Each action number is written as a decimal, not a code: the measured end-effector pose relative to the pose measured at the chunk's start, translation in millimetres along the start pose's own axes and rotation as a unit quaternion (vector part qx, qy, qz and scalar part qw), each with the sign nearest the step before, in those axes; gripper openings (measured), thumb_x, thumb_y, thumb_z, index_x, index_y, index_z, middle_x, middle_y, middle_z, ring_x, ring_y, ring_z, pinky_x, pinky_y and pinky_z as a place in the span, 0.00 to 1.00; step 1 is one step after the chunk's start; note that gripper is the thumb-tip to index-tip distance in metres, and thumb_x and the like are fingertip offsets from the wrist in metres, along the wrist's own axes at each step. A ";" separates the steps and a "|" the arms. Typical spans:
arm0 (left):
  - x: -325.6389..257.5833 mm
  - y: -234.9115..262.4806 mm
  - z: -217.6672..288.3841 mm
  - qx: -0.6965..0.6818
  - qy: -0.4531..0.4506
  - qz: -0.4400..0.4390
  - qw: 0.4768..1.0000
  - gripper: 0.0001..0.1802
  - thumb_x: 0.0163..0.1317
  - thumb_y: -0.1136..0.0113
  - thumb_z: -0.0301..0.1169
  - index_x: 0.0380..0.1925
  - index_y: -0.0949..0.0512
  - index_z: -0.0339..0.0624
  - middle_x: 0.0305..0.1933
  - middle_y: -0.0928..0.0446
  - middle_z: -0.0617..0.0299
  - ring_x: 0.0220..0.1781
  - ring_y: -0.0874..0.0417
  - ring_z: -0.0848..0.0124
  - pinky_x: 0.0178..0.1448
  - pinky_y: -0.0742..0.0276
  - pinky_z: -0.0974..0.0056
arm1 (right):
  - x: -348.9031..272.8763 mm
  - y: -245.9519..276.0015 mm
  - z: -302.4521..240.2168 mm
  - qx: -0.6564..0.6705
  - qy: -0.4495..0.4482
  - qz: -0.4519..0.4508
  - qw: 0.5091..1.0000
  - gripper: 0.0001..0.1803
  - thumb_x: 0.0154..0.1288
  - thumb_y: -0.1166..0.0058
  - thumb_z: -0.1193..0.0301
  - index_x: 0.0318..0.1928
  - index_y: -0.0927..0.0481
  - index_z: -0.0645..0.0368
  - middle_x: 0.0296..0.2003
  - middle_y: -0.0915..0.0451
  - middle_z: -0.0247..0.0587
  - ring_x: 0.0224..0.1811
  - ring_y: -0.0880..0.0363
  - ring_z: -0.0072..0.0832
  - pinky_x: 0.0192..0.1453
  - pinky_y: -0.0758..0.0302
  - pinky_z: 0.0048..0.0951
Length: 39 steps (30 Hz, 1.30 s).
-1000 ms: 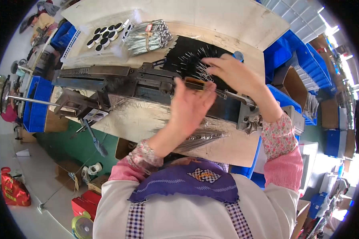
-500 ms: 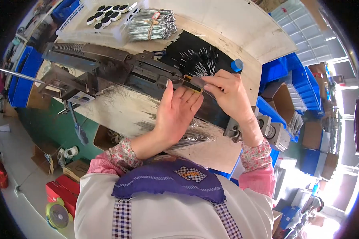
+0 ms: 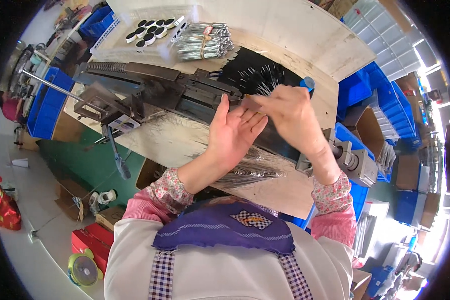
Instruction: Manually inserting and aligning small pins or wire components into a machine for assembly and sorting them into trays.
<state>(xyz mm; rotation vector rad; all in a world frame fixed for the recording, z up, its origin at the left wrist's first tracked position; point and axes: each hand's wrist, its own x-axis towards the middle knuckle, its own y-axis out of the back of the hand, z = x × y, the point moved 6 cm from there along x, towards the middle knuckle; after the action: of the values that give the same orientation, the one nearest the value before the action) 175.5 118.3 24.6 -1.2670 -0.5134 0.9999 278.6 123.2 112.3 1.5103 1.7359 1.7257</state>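
My left hand (image 3: 230, 139) is palm up with its fingers stretched out, beside the dark metal machine (image 3: 185, 92). Over its fingertips, my right hand (image 3: 296, 120) pinches a small brownish flat piece (image 3: 250, 103) between thumb and fingers. The exact kind of this piece does not show, and part of it is covered by the fingers. Just past the hands, a bunch of thin metal wires (image 3: 262, 77) lies on a black mat (image 3: 233, 67). More thin wires (image 3: 250, 174) lie in a heap on the wooden table, close to my left wrist.
A clear plastic crate (image 3: 120, 50) with several black-topped round pieces stands at the back left. Beside it lies a tied bundle of metal rods (image 3: 205, 42). A blue cap (image 3: 307, 83) is near the right hand. Blue bins (image 3: 357, 87) stand at the right; a metal rod (image 3: 50, 82) juts out left.
My right hand has moved a little left relative to the machine and turned, tilting the flat piece over the left fingers. The whole view has shifted slightly.
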 end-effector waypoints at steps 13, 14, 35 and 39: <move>-2.3 5.1 8.4 0.019 -0.018 0.019 0.999 0.41 0.69 0.67 0.60 0.56 0.35 0.27 0.62 0.33 0.48 0.68 0.36 0.56 0.77 0.54 0.54 | 0.1 -12.4 27.2 0.032 -0.053 -0.046 0.997 0.11 0.58 0.41 0.75 0.43 0.17 0.56 0.28 0.25 0.37 0.31 0.26 0.31 0.45 0.32 0.30; -2.6 6.4 8.9 0.013 -0.011 0.015 1.000 0.40 0.69 0.68 0.60 0.55 0.34 0.27 0.62 0.33 0.47 0.67 0.36 0.57 0.77 0.53 0.54 | 1.2 -11.4 25.8 0.036 -0.057 -0.046 0.997 0.11 0.58 0.41 0.75 0.43 0.17 0.56 0.28 0.25 0.37 0.31 0.26 0.31 0.45 0.32 0.30; 5.3 13.4 7.1 0.084 0.029 -0.006 0.996 0.20 0.71 0.54 0.47 0.45 0.28 0.41 0.50 0.26 0.62 0.55 0.29 0.70 0.66 0.38 0.62 | -20.3 -14.1 -17.1 -0.096 -0.100 -0.140 0.980 0.16 0.54 0.49 0.78 0.46 0.31 0.64 0.26 0.21 0.52 0.27 0.20 0.49 0.30 0.23 0.45; -0.6 29.2 -18.9 0.108 -0.002 0.072 0.992 0.17 0.68 0.46 0.45 0.45 0.28 0.44 0.51 0.26 0.62 0.58 0.30 0.68 0.67 0.42 0.62 | -101.0 -48.0 -15.4 -0.009 -0.201 -0.287 0.937 0.14 0.57 0.50 0.76 0.44 0.31 0.61 0.34 0.20 0.52 0.34 0.19 0.49 0.35 0.23 0.44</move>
<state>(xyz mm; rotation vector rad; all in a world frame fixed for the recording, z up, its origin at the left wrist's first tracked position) 180.6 107.0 -7.9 -1.1196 -0.3093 1.1463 287.1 47.5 29.0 1.0894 1.6990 1.0518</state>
